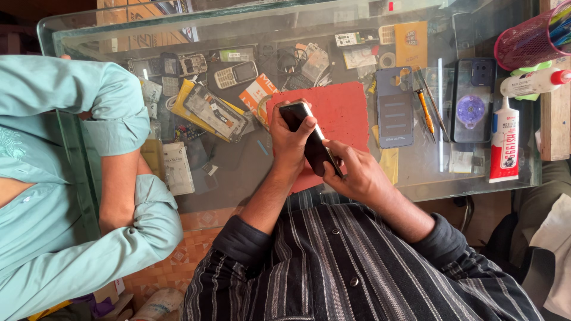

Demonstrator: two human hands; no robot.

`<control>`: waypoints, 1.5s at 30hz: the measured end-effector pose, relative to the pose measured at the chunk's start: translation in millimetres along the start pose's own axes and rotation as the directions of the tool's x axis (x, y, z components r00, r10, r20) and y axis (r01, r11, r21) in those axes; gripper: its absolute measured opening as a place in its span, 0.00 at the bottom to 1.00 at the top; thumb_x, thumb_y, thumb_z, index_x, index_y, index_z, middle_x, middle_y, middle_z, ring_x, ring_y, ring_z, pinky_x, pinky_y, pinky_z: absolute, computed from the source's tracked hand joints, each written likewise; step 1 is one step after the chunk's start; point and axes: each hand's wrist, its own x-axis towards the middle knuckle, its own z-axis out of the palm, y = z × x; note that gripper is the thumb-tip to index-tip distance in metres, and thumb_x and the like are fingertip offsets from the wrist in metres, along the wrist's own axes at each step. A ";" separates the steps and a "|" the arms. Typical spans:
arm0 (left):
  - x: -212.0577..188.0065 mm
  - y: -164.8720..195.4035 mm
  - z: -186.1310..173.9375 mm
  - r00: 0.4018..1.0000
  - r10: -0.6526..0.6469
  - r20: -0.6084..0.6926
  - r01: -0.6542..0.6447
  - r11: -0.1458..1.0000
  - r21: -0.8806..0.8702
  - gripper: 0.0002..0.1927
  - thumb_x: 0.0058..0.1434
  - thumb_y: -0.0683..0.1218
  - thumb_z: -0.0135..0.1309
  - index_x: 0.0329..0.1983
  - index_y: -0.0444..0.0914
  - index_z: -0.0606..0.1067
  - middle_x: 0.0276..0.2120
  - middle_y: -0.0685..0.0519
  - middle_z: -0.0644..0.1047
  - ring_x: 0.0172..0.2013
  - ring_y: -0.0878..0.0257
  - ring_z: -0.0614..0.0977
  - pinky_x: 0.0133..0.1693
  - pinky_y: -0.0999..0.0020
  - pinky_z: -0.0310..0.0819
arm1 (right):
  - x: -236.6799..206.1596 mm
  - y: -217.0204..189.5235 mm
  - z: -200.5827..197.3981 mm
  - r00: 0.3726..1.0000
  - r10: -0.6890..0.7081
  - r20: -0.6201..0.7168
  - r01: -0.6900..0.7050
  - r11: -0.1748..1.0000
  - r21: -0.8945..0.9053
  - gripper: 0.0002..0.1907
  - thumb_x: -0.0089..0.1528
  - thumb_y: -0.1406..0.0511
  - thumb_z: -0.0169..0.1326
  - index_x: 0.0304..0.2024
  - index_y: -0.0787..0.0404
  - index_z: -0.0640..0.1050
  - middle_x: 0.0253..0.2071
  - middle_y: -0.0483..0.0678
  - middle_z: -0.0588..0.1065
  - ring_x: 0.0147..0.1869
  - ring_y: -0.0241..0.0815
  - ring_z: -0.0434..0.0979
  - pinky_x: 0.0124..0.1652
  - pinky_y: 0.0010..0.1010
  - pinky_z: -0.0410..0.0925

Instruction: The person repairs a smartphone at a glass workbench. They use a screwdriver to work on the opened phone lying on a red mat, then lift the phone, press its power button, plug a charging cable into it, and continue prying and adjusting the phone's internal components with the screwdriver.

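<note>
Two hands, left hand (289,139), right hand (357,172), one black phone (309,139) (held), one red mat (342,113)

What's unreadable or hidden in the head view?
- Smartphone: lower end hidden by the right hand, upper end wrapped by the left hand.
- Red mat: near part covered by both hands.
- Pink mesh holder: cut off by the right edge.
- Parts under the glass counter: blurred by reflections.

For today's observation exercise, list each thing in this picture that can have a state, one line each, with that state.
Black phone: dark screen, held tilted above the red mat.
Left hand: gripping the phone's upper end.
Right hand: fingers at the phone's lower edge.
Back cover: detached, lying flat.
White tube: capped, lying down.
Keypad phone: lying under the glass.
</note>
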 end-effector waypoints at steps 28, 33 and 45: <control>-71.4 32.5 -16.8 0.979 0.029 0.201 0.047 0.932 -0.359 0.40 0.75 0.71 0.28 0.77 0.38 0.54 0.67 0.44 0.68 0.64 0.52 0.71 0.61 0.52 0.64 | -16.8 20.1 17.2 0.857 0.272 0.437 -0.508 0.305 0.806 0.18 0.68 0.75 0.48 0.60 0.71 0.63 0.53 0.54 0.75 0.46 0.40 0.81 0.38 0.31 0.77; -132.1 35.5 -23.7 0.962 0.108 0.252 0.033 0.867 -0.498 0.53 0.68 0.77 0.22 0.79 0.32 0.54 0.73 0.42 0.64 0.71 0.53 0.69 0.71 0.54 0.64 | -14.6 -3.7 25.1 0.782 0.082 0.619 -0.604 0.347 0.717 0.21 0.69 0.75 0.47 0.64 0.72 0.63 0.57 0.56 0.74 0.58 0.39 0.78 0.54 0.28 0.73; -333.1 38.0 -141.0 0.828 0.477 -0.295 -0.536 0.519 -0.666 0.51 0.76 0.76 0.22 0.75 0.26 0.59 0.58 0.38 0.75 0.65 0.46 0.71 0.67 0.50 0.66 | -71.9 -126.7 159.8 0.341 -0.211 0.916 -0.655 0.646 0.392 0.30 0.64 0.76 0.50 0.69 0.71 0.61 0.70 0.42 0.66 0.65 0.30 0.70 0.49 0.23 0.71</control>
